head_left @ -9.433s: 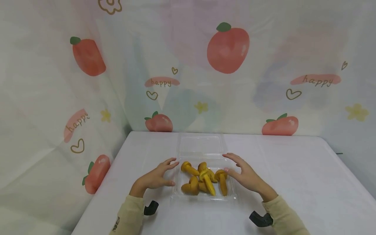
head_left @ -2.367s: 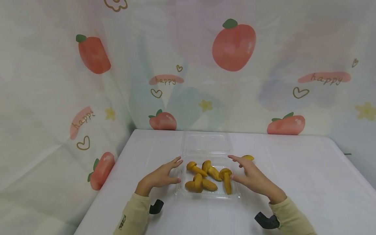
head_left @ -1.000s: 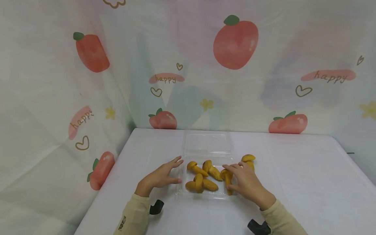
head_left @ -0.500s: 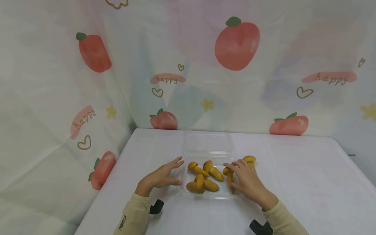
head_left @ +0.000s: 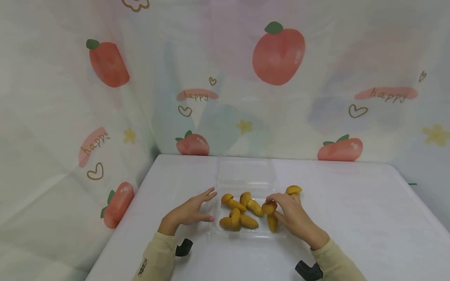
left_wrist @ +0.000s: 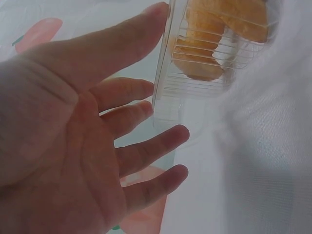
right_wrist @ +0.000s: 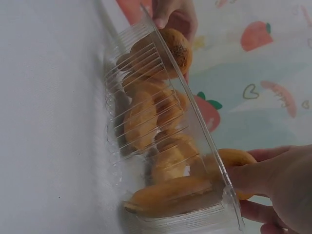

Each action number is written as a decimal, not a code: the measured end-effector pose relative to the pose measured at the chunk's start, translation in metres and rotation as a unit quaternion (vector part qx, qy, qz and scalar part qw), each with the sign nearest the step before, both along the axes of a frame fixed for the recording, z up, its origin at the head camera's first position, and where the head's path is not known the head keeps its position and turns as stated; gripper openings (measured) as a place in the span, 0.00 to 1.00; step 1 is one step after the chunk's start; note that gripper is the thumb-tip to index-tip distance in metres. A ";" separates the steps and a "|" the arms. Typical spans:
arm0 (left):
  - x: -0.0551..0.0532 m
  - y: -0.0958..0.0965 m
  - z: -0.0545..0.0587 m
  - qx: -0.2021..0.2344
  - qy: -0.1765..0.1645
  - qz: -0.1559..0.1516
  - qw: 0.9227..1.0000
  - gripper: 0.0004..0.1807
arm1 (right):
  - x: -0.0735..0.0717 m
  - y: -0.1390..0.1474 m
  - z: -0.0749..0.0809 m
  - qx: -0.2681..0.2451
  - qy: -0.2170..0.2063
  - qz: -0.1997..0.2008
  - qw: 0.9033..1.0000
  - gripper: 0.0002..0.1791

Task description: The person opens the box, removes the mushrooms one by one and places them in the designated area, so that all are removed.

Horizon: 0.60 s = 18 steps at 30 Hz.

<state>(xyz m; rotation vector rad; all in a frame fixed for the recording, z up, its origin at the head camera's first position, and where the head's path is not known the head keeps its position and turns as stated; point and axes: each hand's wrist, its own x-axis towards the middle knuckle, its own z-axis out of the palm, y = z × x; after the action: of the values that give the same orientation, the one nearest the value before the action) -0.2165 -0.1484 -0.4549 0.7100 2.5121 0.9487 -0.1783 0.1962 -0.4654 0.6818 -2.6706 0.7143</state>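
Note:
A clear plastic clamshell box holds several yellow-brown mushrooms. At its right side my right hand pinches the cap of one mushroom between thumb and fingers. Its stem points down towards the front of the box; in the right wrist view this stem lies inside the box wall. My left hand stays at the left side of the box with fingers spread and nothing held. In the left wrist view, its thumb and fingertips are right at the box's rim.
The lid of the box lies folded back behind it. Another mushroom is on the white table right of the box, partly hidden by my right hand. A patterned cloth hangs behind and at the left.
A yellow mushroom from the top of the pile now lies on the table at right. My right hand has since moved in over the box's rightmost mushroom and pinched its cap. The left hand stays put.

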 end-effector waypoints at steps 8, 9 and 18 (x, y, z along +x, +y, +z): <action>-0.002 0.000 0.000 -0.002 0.003 -0.002 1.000 0.46 | -0.004 -0.001 0.002 -0.035 -0.054 0.017 0.998 0.26; -0.001 0.000 0.000 -0.003 0.002 -0.001 1.000 0.46 | -0.003 -0.001 0.002 -0.037 -0.058 0.016 0.997 0.25; 0.000 0.003 0.001 -0.004 -0.022 0.025 0.999 0.46 | 0.000 -0.004 0.003 0.026 -0.060 0.026 0.997 0.29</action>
<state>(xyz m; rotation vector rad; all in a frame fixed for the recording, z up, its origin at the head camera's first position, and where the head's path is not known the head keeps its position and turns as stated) -0.2163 -0.1459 -0.4543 0.6197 2.5037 0.9603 -0.1781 0.1921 -0.4625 0.7460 -2.7999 0.7229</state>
